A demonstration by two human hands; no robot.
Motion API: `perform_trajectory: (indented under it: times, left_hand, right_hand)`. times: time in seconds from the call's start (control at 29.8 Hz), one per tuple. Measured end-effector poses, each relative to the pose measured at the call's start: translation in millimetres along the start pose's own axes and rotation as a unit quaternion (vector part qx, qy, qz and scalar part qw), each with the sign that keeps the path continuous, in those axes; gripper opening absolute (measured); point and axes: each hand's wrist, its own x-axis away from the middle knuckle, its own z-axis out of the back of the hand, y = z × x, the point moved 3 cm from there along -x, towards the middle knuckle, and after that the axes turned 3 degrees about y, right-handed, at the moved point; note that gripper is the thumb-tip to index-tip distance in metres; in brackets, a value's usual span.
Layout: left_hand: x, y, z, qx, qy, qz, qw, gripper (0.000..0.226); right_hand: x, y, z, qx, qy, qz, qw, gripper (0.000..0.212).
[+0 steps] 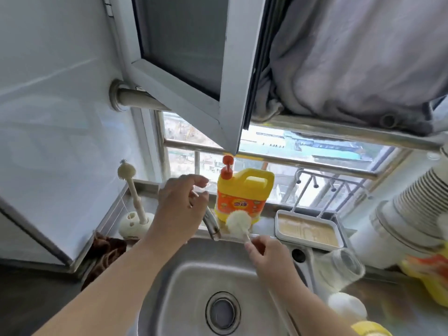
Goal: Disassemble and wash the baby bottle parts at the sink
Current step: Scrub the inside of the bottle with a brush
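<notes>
my right hand point(263, 251) pinches the bottle brush point(238, 223); my left hand point(180, 202), fingers loose, reaches the faucet point(212, 221). next: run water, then soap.

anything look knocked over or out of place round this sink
The clear bottle lies tipped on its side on the counter right of the sink, not upright. Nothing looks spilled or broken.

Two bare forearms, no sleeves in view. Left hand point(180, 204) and right hand point(266, 253) ungloved; no rings, watch or bands visible. Nails short, unpainted.
</notes>
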Motion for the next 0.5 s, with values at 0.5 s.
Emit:
perform_trajectory:
  times: [0.5]
  left_hand:
    - [-108.2,4.2,-59.1,-0.249,-0.348,-0.056,0.902,0.061]
  right_hand:
    - [-67.5,-18.8,6.1,-0.078,0.008,-0.052,0.996,0.019]
